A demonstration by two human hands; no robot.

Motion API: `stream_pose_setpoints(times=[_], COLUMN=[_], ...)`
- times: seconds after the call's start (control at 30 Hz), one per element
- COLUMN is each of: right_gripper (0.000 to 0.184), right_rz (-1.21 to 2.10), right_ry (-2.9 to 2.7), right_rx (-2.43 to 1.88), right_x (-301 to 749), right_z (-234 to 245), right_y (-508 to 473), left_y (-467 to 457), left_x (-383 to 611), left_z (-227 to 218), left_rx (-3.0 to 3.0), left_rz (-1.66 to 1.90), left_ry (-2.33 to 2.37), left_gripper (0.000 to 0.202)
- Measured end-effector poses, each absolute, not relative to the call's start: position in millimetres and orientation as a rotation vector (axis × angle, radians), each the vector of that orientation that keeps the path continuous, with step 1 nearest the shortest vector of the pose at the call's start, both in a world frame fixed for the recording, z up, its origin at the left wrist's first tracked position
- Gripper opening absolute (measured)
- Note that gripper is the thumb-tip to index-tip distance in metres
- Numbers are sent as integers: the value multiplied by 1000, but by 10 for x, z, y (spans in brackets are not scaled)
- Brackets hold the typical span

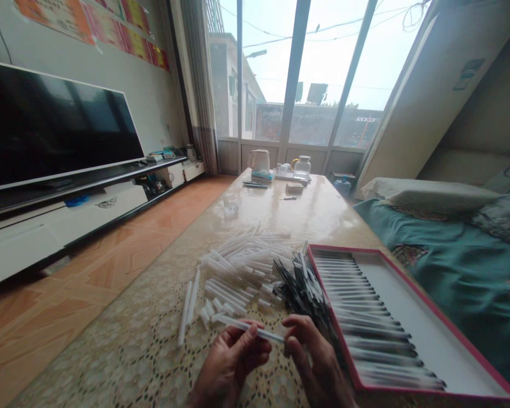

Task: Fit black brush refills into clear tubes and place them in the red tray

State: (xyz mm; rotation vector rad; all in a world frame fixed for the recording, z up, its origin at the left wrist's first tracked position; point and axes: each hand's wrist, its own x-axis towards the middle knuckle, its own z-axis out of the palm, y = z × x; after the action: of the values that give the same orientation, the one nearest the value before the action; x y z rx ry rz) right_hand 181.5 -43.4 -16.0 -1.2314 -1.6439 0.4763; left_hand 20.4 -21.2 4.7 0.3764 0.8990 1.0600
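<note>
Both hands grasp one white tube (249, 327): left hand (233, 362) pinches its middle and right hand (314, 362) its right end, low over the near edge of the bench (153, 340). I'd keep it level and the pinch light so it doesn't flex. Room: window (306, 73) ahead, TV (55, 124) left, bed (471, 266) right. The lace-covered bench carries a red-rimmed tray (433, 334), a pile of tubes (242, 266) and black refills (300, 283).

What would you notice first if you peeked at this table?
Probably the big heap of white tubes in the middle of the table, with a bunch of thin black sticks right beside it. On the right, a red-edged tray holds a neat row of pens, and up close the left hand and right hand pinch one white tube between them.
</note>
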Motion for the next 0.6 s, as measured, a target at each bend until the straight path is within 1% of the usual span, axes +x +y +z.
stream_pose_setpoints(times=[0.07,0.1,0.23,0.3,0.47,0.6], right_gripper=[33,33,17,16,17,18], right_rz=[476,413,-111,-257,-347,-317], right_ry=[-1633,-1629,-1705,-1791,-1911,-1928], right_rx=[-1243,-1289,-1641,-1769,-1928,-1963], right_x=[1877,1925,2145,2206,2179,2157], right_z=[-116,-96,-83,-113,-167,-181], right_y=[-409,-383,-239,-184,-143,-132], left_y=[-204,-190,-130,-124,-157,-164], left_x=[203,193,137,124,142,148], left_z=[40,28,-43,-65,-41,-13], left_rx=[298,239,59,64,153,181], left_rz=[1094,1121,1181,1178,1199,1202], left_ry=[886,883,869,862,896,921], left_gripper=[6,5,15,14,11,10])
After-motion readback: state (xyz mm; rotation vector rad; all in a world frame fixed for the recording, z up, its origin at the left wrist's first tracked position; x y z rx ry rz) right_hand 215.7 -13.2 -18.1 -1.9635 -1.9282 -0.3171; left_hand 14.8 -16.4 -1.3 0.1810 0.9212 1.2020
